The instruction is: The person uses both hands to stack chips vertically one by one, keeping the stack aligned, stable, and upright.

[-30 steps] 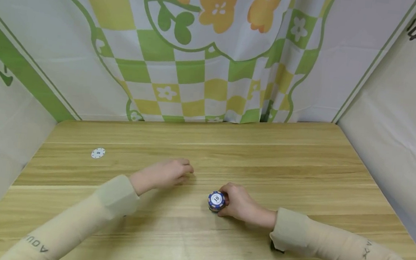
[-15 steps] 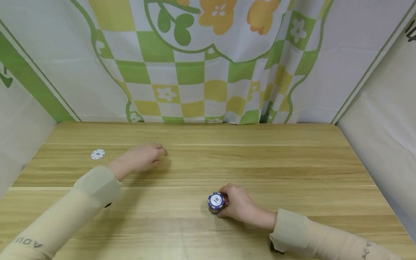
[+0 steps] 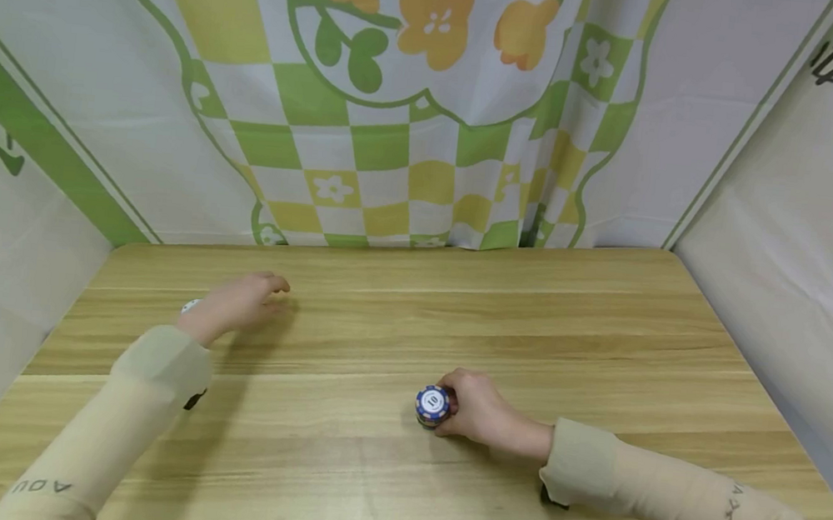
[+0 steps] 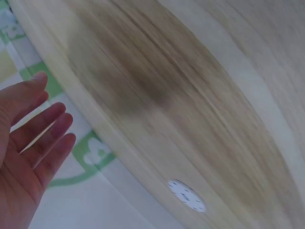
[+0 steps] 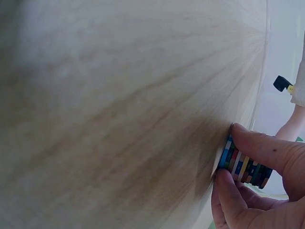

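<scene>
R hand [image 3: 481, 408] grips chip stack [image 3: 434, 403] on table [image 3: 531, 321]. L hand [image 3: 235, 303] fingers relaxed, holding nothing, over white chip [image 4: 187, 195], prob not touching.

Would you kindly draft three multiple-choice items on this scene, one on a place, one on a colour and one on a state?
1. Where does the white chip lie?
A. on the table near the left hand
B. on top of the stack
C. in the right hand

2. What colour is the rim of the top chip on the stack?
A. red
B. blue and white
C. green

3. How is the left hand?
A. gripping the stack
B. clenched in a fist
C. open, fingers straight, holding nothing

Answers: 1 A, the chip lies flat on the table beside that hand. 2 B, the head view shows a blue and white edge around the 10. 3 C, the left wrist view shows straight fingers; the right hand grips the stack.
</scene>
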`<state>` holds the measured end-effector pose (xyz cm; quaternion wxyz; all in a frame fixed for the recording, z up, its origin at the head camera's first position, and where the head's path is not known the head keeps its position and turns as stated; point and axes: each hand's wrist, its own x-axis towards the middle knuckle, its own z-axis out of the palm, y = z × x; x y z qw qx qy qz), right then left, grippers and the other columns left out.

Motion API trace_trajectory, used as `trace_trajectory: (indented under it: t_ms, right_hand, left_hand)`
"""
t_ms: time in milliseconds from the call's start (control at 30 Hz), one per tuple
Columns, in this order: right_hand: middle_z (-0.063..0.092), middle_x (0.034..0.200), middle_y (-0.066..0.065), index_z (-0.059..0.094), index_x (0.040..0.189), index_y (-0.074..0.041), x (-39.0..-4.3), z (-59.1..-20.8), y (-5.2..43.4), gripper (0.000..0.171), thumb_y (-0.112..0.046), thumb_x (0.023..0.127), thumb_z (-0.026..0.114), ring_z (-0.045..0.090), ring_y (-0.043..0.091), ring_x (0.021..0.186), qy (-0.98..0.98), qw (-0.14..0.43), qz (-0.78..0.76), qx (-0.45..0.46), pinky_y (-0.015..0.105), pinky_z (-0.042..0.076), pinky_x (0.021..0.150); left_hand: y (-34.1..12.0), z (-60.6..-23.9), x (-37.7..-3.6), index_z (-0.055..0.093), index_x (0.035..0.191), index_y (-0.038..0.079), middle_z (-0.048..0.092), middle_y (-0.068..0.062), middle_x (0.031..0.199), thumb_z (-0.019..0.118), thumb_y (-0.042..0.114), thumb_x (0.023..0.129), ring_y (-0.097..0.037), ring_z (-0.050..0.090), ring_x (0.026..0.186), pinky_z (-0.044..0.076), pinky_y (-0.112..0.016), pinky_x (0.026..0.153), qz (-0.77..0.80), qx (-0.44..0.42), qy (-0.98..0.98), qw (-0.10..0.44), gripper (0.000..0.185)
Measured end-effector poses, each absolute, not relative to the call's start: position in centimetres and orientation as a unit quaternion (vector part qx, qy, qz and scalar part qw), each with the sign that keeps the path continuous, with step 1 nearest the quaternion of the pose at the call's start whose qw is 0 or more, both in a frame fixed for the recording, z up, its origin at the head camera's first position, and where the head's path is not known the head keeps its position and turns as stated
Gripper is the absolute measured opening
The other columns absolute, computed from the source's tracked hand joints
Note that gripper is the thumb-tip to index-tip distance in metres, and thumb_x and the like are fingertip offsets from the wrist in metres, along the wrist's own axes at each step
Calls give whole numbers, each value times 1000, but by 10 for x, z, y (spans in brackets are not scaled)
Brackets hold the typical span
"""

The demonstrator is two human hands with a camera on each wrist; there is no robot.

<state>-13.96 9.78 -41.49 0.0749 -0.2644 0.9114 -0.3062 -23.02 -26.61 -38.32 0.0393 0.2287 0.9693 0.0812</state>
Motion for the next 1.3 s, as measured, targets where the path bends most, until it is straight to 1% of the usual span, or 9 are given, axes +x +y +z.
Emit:
trace_trajectory:
  t_ms: [133, 400, 533, 767, 967, 1133, 1300]
  right_hand:
    - [61, 86, 8, 63, 93, 4, -140, -414, 98, 47, -7, 54, 85, 55, 16, 79, 910, 84, -312, -258, 33, 48, 73]
    - [61, 86, 8, 63, 93, 4, -140, -416, 99, 47, -7, 53, 85, 55, 17, 78, 911, 77, -309, -264, 33, 47, 72]
    - [61, 88, 8, 63, 94, 4, -140, -417, 99, 47, -8, 54, 85, 56, 17, 80, 911, 79, -307, -264, 33, 48, 72]
    - [61, 89, 8, 62, 95, 4, -139, -416, 99, 48, -7, 55, 85, 56, 17, 81, 911, 86, -310, -258, 33, 48, 73]
    - [61, 90, 8, 62, 96, 4, -140, -416, 98, 48, -7, 56, 85, 56, 17, 82, 911, 91, -311, -255, 33, 48, 73]
    - [61, 89, 8, 62, 95, 4, -140, -416, 99, 48, -7, 55, 85, 56, 17, 81, 911, 87, -308, -260, 33, 47, 73]
    - [60, 87, 7, 63, 94, 3, -140, -415, 99, 47, -8, 54, 85, 55, 16, 79, 911, 88, -307, -260, 32, 47, 71]
  left_hand:
    - [-278, -382, -231, 52, 116, -9, 54, -28, 114, 58, 13, 88, -43, 52, 103, 42, -52, 84, 89, 181, 978, 49, 36]
    - [-298, -378, -230, 45, 122, -11, 49, -33, 119, 52, 15, 91, -47, 47, 106, 38, -56, 87, 101, 102, 987, 69, 41]
    - [-312, -382, -231, 43, 122, -13, 48, -35, 118, 51, 16, 91, -49, 46, 106, 37, -58, 87, 131, 75, 986, 73, 44]
    - [-329, -382, -227, 41, 121, -16, 44, -39, 118, 51, 24, 91, -52, 44, 105, 37, -59, 86, 163, 29, 983, 82, 51]
    - [-334, -383, -222, 41, 118, -18, 45, -39, 117, 46, 22, 90, -52, 45, 103, 39, -58, 83, 154, -3, 985, 79, 49]
    - [-338, -384, -221, 40, 118, -20, 43, -40, 118, 43, 19, 89, -54, 43, 104, 37, -58, 86, 148, -16, 985, 82, 48]
    - [-343, -387, -219, 40, 117, -22, 42, -41, 117, 44, 15, 87, -55, 41, 105, 36, -59, 87, 137, -14, 986, 95, 48]
